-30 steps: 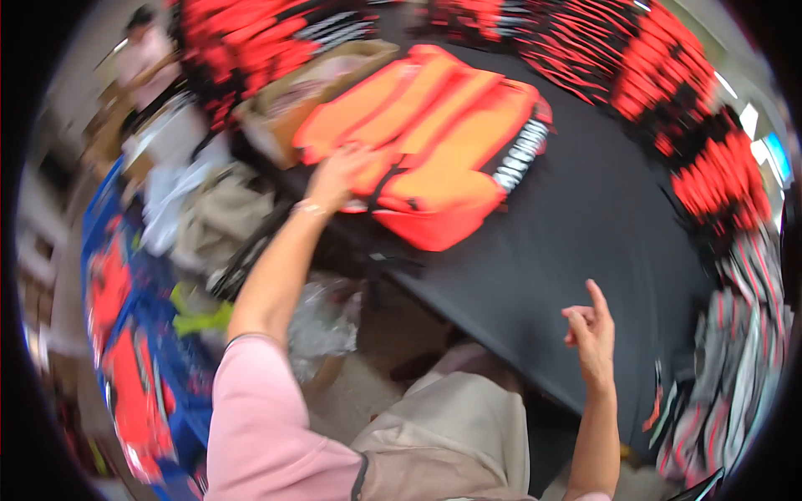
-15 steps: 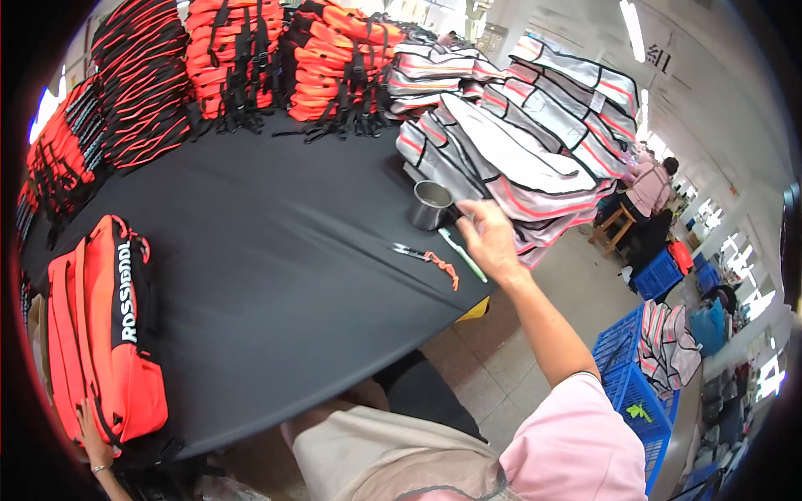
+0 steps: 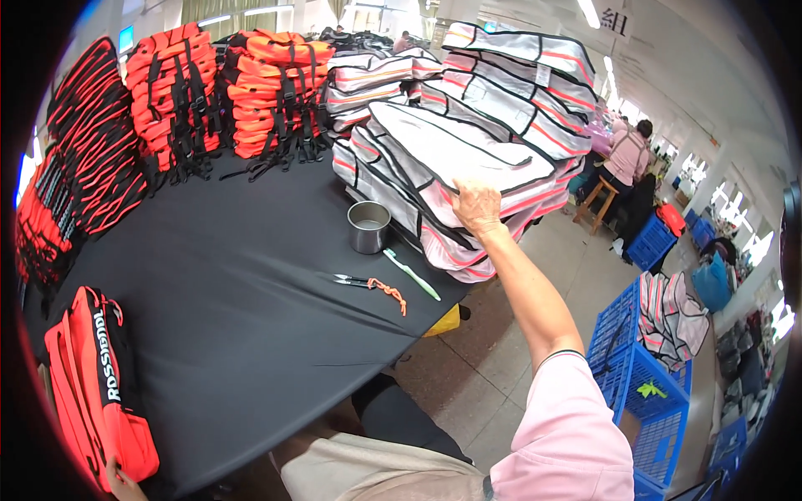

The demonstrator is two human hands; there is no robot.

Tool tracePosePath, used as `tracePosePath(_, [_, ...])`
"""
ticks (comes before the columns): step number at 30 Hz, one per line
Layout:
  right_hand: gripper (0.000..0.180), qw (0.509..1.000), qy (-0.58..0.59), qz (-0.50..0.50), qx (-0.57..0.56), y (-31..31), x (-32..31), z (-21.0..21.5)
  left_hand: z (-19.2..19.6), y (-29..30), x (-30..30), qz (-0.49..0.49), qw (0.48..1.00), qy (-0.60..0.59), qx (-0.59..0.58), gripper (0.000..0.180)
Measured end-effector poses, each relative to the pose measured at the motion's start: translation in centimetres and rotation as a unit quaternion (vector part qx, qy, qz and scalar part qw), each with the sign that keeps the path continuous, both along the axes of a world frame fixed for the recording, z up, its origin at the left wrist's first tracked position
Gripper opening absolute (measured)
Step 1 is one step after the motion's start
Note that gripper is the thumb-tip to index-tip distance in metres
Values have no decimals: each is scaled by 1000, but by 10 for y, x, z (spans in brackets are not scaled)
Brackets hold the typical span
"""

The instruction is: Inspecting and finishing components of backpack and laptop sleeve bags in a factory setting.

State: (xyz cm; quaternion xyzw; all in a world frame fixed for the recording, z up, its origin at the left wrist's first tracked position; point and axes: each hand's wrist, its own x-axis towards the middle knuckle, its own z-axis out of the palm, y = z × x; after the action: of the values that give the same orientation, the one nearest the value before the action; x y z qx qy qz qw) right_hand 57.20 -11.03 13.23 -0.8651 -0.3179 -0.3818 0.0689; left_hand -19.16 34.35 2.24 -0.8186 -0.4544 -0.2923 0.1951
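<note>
Gripping white panel (image 3: 443, 142), right hand (image 3: 478, 207) has fingers clamped on its near edge; panel tops pile (image 3: 397, 194) at table's (image 3: 251, 259) right edge. Left hand (image 3: 124, 483) touches red bag (image 3: 79, 376), table's left edge, can't tell if fingers are closed.

You stood in a factory workshop: matching orange bags (image 3: 173, 96) and grey pieces (image 3: 518, 100) rose in stacks on your table (image 3: 217, 309), with snips (image 3: 354, 281), blue crates (image 3: 612, 334) and a co-worker (image 3: 626, 157) near a stool (image 3: 595, 200) around you.

Metal cup (image 3: 368, 232), toothbrush (image 3: 413, 275), 1 stool (image 3: 602, 193), probably wooden
</note>
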Motion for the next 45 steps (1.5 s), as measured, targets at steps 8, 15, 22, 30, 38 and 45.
tracePosePath(8, [10,983,-129,6,134,0,-12,10,41,-51,68,-72,992,-27,103,32])
tracePosePath(15, [5,965,-158,-28,209,6,-26,42,32,-62,100,-204,976,-60,53,40])
tracePosePath(22, [9,965,-166,-38,201,11,-15,60,-5,-56,96,-200,979,-37,1,39])
tracePosePath(30, [28,927,-117,-128,332,-5,-8,140,-2,-111,165,-291,951,-85,-56,39])
tracePosePath(38, [30,935,-86,-73,335,4,-10,129,46,-219,333,-491,815,-199,-234,34])
tracePosePath(45, [25,933,-132,-78,326,7,-10,102,60,-314,576,-702,649,-86,-280,79])
